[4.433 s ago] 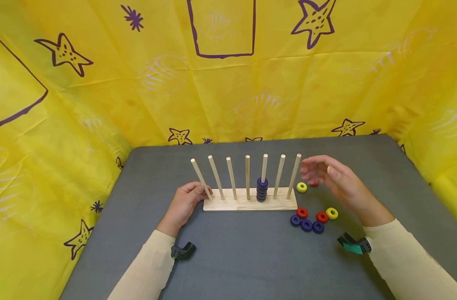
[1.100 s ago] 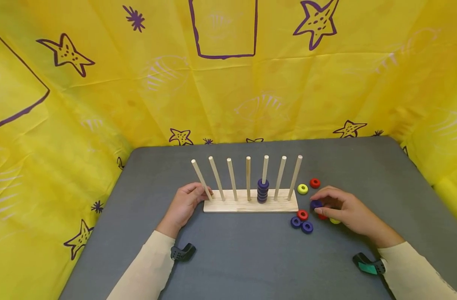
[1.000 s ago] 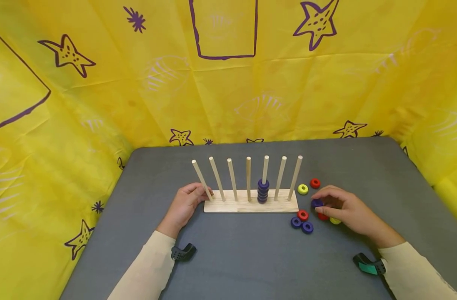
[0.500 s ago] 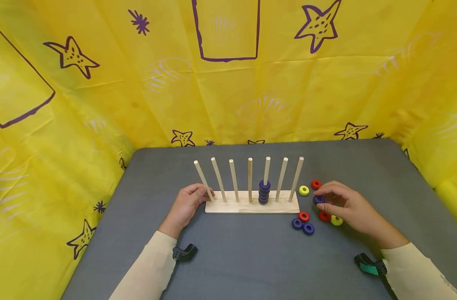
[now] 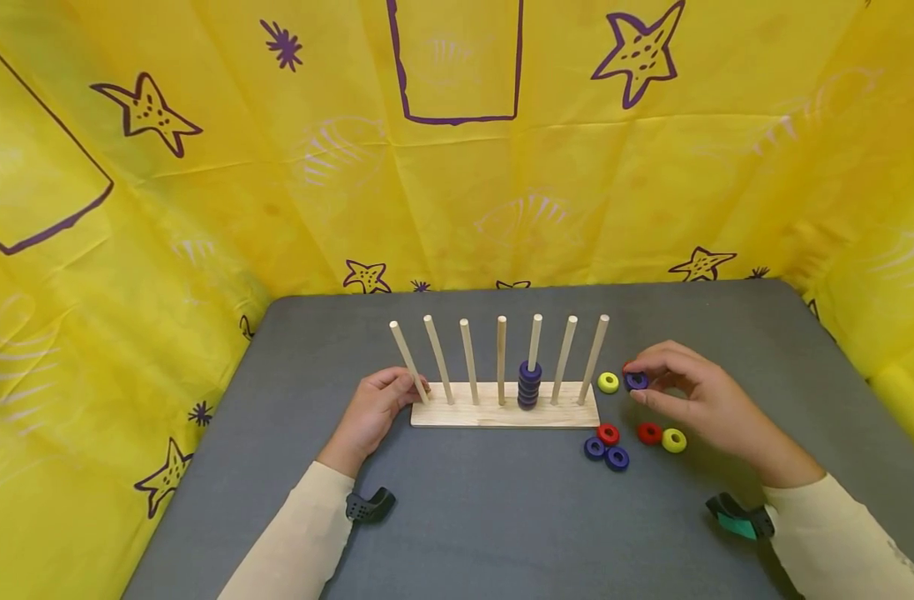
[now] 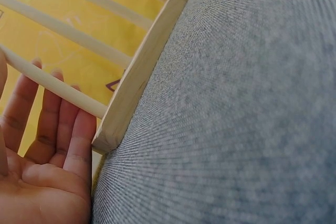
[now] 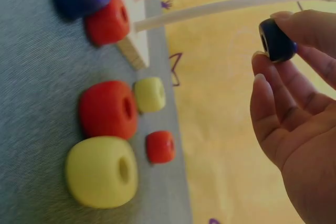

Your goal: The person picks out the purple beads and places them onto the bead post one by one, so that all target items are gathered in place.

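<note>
A wooden peg rack (image 5: 505, 416) stands on the table with a row of upright pegs. My left hand (image 5: 370, 408) is at its left end and holds the leftmost peg (image 6: 63, 88), fingers behind it and thumb on the near side. Several blue rings (image 5: 529, 387) are stacked on one peg right of the middle. My right hand (image 5: 700, 400) pinches a blue ring (image 7: 278, 41) between thumb and fingertips, raised above the table to the right of the rack. In the right wrist view the ring is tilted on edge, its hole partly visible.
By the rack's right front corner lie a red ring (image 5: 608, 434) and two blue rings (image 5: 617, 458). Further right, a red ring (image 5: 649, 432) touches a yellow ring (image 5: 674, 440). Another yellow ring (image 5: 608, 382) lies beside the rack, with a red ring (image 7: 160, 147) near it. A yellow cloth (image 5: 457, 192) hangs behind.
My right hand has taken a blue ring from the loose ones at the right front and lifted it up and away from me. The left hand stays at the rack's left end.
</note>
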A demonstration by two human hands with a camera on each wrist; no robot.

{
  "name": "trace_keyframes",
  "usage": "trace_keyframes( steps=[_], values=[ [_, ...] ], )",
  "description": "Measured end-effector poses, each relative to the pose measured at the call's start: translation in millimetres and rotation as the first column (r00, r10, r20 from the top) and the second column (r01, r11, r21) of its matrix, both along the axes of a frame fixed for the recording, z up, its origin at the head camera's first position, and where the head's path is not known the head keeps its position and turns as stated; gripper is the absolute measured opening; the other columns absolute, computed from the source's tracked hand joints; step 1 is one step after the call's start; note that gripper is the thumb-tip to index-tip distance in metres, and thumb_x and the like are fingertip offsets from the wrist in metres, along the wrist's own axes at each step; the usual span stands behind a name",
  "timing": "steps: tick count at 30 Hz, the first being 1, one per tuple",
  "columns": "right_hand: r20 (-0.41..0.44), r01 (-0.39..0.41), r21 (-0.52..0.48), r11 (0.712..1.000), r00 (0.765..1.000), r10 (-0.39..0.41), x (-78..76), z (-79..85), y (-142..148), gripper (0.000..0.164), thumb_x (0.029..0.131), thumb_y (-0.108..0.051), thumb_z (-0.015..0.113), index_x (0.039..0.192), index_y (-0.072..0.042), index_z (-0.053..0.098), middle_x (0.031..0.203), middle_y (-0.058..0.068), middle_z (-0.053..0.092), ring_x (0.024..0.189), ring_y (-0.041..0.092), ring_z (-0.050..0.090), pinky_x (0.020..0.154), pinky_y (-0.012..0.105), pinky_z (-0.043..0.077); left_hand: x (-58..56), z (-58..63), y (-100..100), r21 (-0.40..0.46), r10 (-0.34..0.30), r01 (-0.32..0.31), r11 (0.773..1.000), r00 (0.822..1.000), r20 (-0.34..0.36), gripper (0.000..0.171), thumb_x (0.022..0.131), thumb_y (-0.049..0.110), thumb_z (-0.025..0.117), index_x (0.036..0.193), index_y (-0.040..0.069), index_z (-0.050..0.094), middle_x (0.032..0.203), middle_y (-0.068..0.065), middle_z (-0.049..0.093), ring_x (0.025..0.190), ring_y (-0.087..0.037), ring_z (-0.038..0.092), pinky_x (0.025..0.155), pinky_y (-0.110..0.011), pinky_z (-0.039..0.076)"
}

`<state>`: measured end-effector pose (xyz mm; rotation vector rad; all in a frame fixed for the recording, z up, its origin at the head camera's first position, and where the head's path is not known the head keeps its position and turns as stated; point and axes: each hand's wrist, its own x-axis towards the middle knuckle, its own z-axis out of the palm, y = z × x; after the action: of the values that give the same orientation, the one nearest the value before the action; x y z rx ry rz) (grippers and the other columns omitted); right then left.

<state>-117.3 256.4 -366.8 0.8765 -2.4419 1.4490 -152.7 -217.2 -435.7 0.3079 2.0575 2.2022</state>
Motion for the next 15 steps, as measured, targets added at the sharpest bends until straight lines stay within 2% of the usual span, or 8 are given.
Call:
trace_keyframes(
  steps=[6,15],
  values=[
    [-0.017,0.001,-0.003,1.000,1.000,-0.001,-1.8,12.2,-5.7,0.046,0.085,0.023,0.080,0.121,-0.004,0.076,0.117,0.006,0.066,0.094,0.015,0.063,0.081,0.019,0.057,-0.5,-0.9,-0.8,0.004,-0.005,0.005,1.000,1.000,0.006,0.038,0.113,0.015,0.063,0.120,-0.022,0.066,0.118,-0.033,0.070,0.104,-0.022,0.071,0.094,-0.034,0.059],
    [-0.076,-0.022,-0.017,1.000,0.997,0.020,-4.4,28.0,-12.9,0.050,0.082,0.027,0.080,0.121,-0.005,0.076,0.116,0.006,0.066,0.095,0.014,0.064,0.081,0.018,0.057,-0.6,-1.3,-1.6,0.010,-0.009,0.009,1.000,1.000,0.002,0.037,0.113,0.014,0.062,0.119,-0.022,0.067,0.117,-0.030,0.072,0.104,-0.023,0.071,0.094,-0.035,0.059]
  ],
)
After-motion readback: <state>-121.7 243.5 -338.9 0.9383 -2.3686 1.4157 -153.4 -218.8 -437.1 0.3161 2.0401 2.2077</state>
